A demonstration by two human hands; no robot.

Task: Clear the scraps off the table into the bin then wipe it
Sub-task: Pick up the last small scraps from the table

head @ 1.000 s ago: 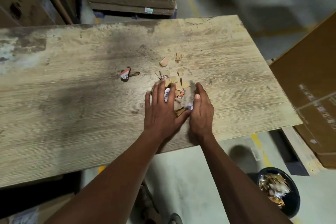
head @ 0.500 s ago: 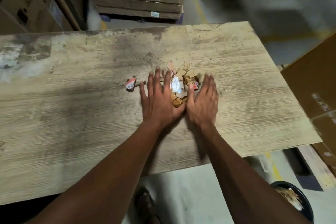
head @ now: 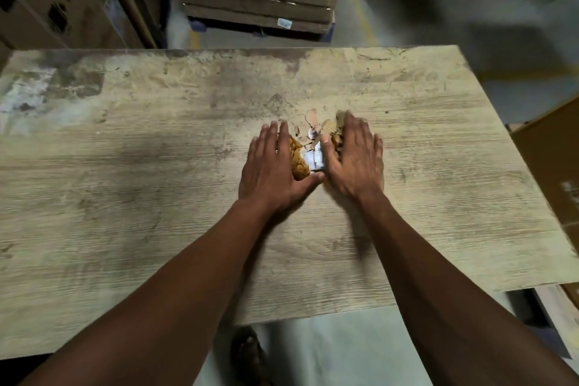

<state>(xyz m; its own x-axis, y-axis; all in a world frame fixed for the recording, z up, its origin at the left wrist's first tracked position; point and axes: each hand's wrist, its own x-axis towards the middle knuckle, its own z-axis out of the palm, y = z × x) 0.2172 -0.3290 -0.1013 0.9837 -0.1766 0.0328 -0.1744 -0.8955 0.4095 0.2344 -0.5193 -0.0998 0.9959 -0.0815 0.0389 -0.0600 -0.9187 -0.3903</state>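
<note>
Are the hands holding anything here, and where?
Nothing is lifted or gripped. The left hand and right hand lie flat, fingers straight, pressing against either side of the scrap pile on the table.

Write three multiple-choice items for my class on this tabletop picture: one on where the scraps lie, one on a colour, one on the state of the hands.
1. Where does the scrap pile lie?
A. between the two hands
B. at the table's left end
C. on the floor

2. What colour is the flat piece at the middle of the pile?
A. green
B. white
C. black

3. How do the left hand and the right hand stand?
A. both fists, lifted off the table
B. one holds a cloth
C. both flat on the table, fingers straight, flanking the pile

Key: 1 A, the scraps show in the gap between the hands. 2 B, a white piece lies among brown bits. 3 C, the fingers are extended and nothing is gripped.
</note>
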